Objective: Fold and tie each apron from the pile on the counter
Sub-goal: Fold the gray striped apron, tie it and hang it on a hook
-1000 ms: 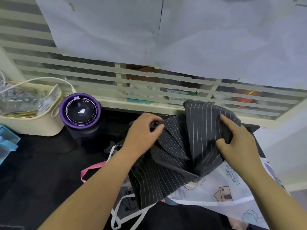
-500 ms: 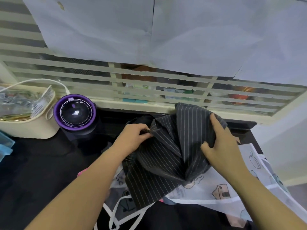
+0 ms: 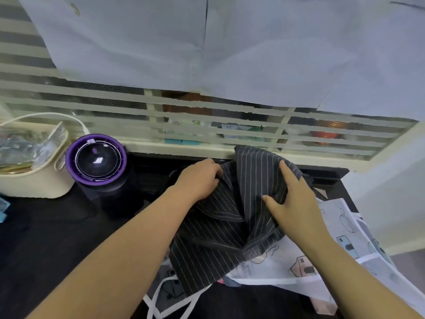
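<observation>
A dark grey pinstriped apron [image 3: 225,233] lies bunched on top of the pile on the black counter [image 3: 46,238]. My left hand [image 3: 199,179] grips a fold at its upper left edge, fingers curled into the cloth. My right hand [image 3: 292,203] holds the raised right part of the same apron, fingers over the top and thumb pinching from the front. Under it lies a white apron [image 3: 305,268] printed with cartoon kitchen items, spread toward the right. White ties [image 3: 165,302] trail off at the bottom.
A black appliance with a purple ring [image 3: 96,161] stands at the left. Beside it is a cream basket [image 3: 34,178] holding packets. A barred window [image 3: 207,125] covered with paper sheets runs behind the counter. The counter's right edge is close to the pile.
Both hands have kept hold of the striped apron and shifted slightly with it. My left hand has closed more tightly on its fold near the window sill.
</observation>
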Action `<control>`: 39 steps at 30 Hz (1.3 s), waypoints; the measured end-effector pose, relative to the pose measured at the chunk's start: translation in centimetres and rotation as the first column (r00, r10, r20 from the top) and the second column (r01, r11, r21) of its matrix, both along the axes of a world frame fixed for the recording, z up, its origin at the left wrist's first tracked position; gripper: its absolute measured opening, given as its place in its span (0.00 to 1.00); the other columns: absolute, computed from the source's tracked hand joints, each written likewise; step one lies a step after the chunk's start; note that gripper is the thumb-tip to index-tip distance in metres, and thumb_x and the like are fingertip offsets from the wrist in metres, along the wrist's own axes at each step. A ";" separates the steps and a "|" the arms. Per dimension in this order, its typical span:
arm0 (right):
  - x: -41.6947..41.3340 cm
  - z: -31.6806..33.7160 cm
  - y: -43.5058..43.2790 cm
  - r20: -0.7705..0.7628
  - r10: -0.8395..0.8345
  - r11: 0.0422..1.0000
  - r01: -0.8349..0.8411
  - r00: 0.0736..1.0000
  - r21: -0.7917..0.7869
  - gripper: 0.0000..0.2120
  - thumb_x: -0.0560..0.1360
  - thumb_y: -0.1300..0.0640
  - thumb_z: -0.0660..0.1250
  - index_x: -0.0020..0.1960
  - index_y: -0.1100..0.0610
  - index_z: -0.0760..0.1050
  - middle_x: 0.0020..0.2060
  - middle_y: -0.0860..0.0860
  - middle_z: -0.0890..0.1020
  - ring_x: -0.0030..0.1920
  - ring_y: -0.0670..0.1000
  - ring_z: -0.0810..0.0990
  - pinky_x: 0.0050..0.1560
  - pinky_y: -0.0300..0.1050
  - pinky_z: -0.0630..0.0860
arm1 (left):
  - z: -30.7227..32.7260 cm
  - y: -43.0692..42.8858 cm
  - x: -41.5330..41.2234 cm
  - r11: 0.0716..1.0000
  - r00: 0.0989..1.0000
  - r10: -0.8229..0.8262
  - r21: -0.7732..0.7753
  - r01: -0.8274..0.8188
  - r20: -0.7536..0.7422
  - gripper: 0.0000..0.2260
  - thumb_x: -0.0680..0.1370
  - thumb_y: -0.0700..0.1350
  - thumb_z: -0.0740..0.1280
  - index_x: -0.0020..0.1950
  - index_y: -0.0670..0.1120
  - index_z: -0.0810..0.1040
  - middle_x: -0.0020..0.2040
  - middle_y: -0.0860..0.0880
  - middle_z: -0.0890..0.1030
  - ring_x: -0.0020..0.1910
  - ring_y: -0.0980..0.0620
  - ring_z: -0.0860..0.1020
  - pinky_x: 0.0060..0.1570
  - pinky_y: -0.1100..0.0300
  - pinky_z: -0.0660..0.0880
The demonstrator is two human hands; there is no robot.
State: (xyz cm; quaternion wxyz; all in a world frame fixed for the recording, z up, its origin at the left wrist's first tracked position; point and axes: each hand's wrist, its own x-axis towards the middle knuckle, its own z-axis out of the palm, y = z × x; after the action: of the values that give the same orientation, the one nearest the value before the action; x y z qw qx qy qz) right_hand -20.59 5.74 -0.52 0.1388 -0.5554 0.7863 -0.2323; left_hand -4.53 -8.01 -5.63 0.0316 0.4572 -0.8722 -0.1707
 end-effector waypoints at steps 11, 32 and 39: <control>-2.1 0.4 1.9 -0.005 -0.122 0.986 0.121 0.992 -0.118 0.38 0.76 0.59 0.66 0.78 0.49 0.49 0.69 0.56 0.67 0.50 0.48 0.69 0.50 0.39 0.66 | -4.2 -1.9 -2.8 0.988 0.996 -0.028 -0.147 0.041 0.090 0.11 0.80 0.52 0.60 0.56 0.49 0.76 0.58 0.47 0.72 0.59 0.45 0.72 0.54 0.51 0.68; -2.2 1.6 4.6 -0.199 -0.045 0.992 0.066 0.979 0.104 0.47 0.71 0.61 0.66 0.77 0.46 0.38 0.45 0.50 0.65 0.36 0.48 0.69 0.30 0.38 0.62 | -4.4 5.4 -3.0 0.939 0.966 -0.237 0.279 0.200 0.106 0.11 0.79 0.48 0.63 0.61 0.51 0.75 0.57 0.48 0.78 0.54 0.47 0.78 0.51 0.53 0.76; -3.3 1.4 4.8 -0.210 -0.066 0.990 0.089 0.975 0.105 0.47 0.72 0.60 0.66 0.77 0.46 0.36 0.52 0.54 0.69 0.32 0.43 0.68 0.28 0.35 0.60 | 0.4 3.1 -1.4 0.754 0.759 0.337 0.642 0.137 -0.557 0.16 0.84 0.46 0.53 0.48 0.49 0.80 0.27 0.55 0.65 0.24 0.58 0.62 0.27 0.66 0.60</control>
State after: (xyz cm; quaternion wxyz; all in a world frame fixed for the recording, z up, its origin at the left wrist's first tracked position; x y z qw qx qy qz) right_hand -23.93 10.57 0.91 0.0789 -0.5365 0.8295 -0.1333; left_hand -5.88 -4.86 -5.19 0.1776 0.4012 -0.6644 -0.6050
